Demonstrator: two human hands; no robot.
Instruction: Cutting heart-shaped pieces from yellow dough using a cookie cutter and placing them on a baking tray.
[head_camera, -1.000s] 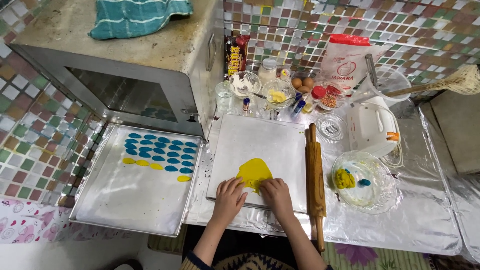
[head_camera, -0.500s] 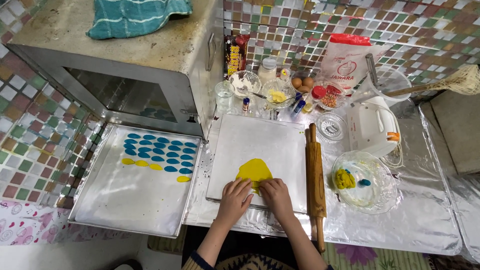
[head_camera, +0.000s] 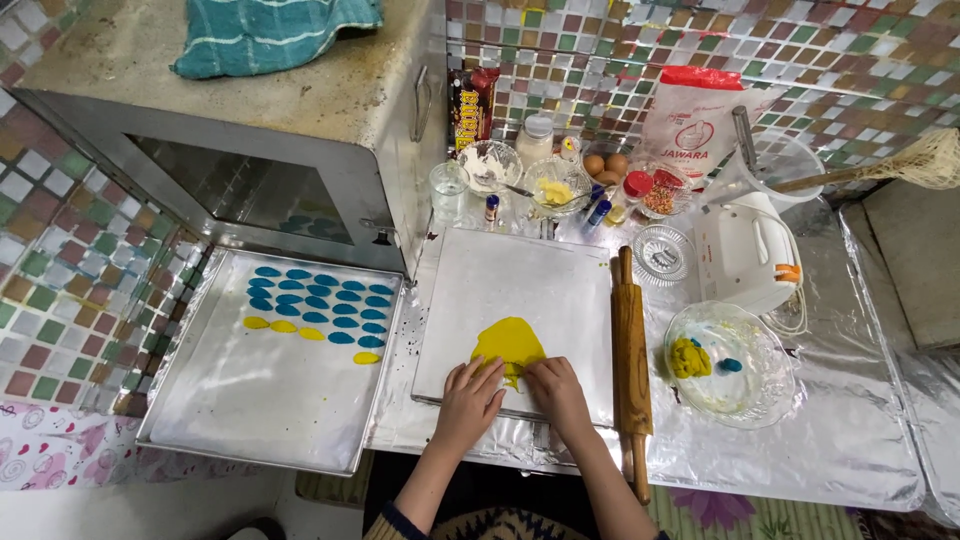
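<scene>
A flat sheet of yellow dough lies on a white board in front of me. My left hand and my right hand rest side by side on the near edge of the dough, fingertips pressed on it. Whether either hand holds a small tool is hidden by the fingers. To the left, a metal baking tray carries rows of blue oval pieces and a few yellow ovals.
A wooden rolling pin lies right of the board. A glass bowl holds yellow and blue dough lumps. A white hand mixer, jars, eggs and a flour bag stand at the back. A metal oven stands back left.
Both hands have stayed at the dough's near edge, shifting only slightly closer together. The dough, tray and rolling pin have not moved.
</scene>
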